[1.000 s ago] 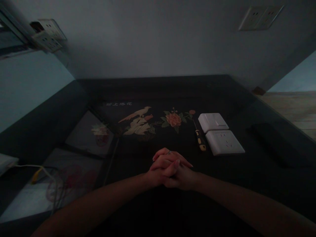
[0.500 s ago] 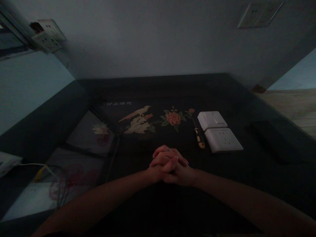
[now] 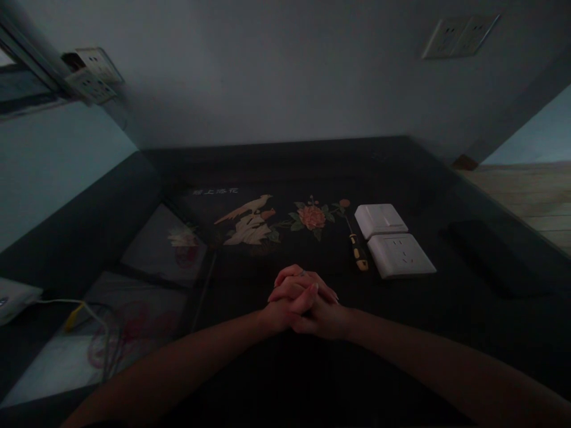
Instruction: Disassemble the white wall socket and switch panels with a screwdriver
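My left hand (image 3: 282,303) and my right hand (image 3: 322,312) are clasped together with fingers interlaced, above the near middle of the dark tabletop (image 3: 250,273). Both are closed, and no object shows between them. A ring sits on one finger. Beyond them to the right lies a screwdriver (image 3: 358,252) with a black and yellow handle, its shaft pointing away from me. Right beside it are two white boxed wall fittings: a switch (image 3: 381,219) at the back and a socket (image 3: 401,255) in front of it.
A flower-and-bird picture (image 3: 254,223) decorates the tabletop. On the left are a white device (image 3: 15,299) and a pale cable (image 3: 96,315) with a yellow tag. A dark flat object (image 3: 495,255) lies at right. Wall sockets (image 3: 459,37) are mounted behind the table.
The view has shifted slightly, so the scene sits a little lower in the picture. My hands stay clasped, and the screwdriver and white fittings have not moved on the table.
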{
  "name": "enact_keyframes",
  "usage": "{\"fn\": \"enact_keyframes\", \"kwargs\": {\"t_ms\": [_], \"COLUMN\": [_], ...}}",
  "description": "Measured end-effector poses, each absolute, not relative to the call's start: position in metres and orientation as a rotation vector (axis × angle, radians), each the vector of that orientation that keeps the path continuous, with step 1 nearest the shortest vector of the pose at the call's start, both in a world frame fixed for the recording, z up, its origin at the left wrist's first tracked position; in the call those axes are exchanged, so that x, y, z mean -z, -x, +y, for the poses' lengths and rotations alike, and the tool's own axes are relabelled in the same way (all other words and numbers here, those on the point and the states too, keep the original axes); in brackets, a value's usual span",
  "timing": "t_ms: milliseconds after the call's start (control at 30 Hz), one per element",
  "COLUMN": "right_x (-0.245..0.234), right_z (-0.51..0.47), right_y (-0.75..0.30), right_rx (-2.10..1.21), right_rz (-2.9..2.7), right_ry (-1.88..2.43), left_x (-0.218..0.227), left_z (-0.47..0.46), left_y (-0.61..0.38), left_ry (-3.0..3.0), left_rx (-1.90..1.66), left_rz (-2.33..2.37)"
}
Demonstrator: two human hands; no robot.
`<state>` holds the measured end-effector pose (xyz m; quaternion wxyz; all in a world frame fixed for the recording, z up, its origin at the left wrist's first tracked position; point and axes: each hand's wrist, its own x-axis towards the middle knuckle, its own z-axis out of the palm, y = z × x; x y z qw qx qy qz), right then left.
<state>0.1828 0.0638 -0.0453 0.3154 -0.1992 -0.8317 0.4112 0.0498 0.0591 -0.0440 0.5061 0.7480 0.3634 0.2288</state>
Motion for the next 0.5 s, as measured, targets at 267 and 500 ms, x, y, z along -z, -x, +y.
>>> {"fn": "enact_keyframes", "kwargs": {"t_ms": [267,500], "right_x": [0.0442,0.0382], "right_z": [0.0642,0.0628], "right_y": [-0.184,-0.1842], "right_rx": [-1.105,-1.114], "right_rz": [-2.217,-2.215], "right_ry": [0.559,0.596], "left_x": [0.0399,0.0438], "left_z": [0.0577,0.0585], "left_y": [-0.0502,-0.0491], "left_ry": [-1.82,-1.852], "left_rx": [-0.535,-0.535], "left_rz": [0.858,0.866]}}
